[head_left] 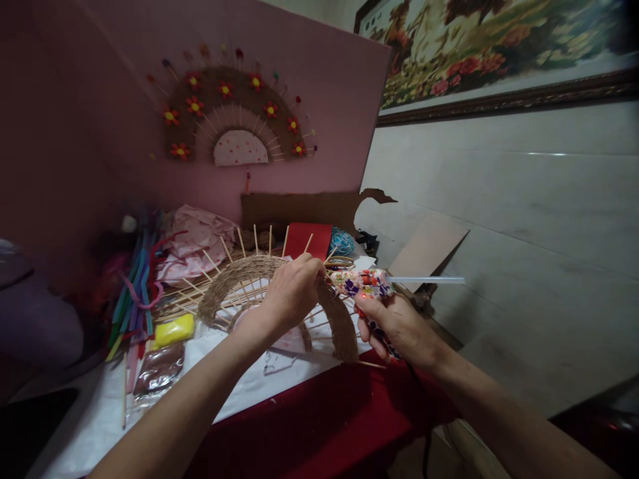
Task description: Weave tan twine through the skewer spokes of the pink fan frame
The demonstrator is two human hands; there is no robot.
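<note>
Head: I judge gluing; next wants steadiness.
Right hand (387,324): clasps glue gun (369,282).
Left hand (295,287): at arch (219,291), grip unclear.

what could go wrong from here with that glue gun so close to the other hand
Burn: the left hand is right by the front end of the glue gun, so hot glue might touch its fingertips.

Snag: the long glue stick juts well out of the back, so it could catch if the right hand swings.

Bent sticks: thin sticks poke out of the woven arch around the left hand, which might knock them askew.
</note>
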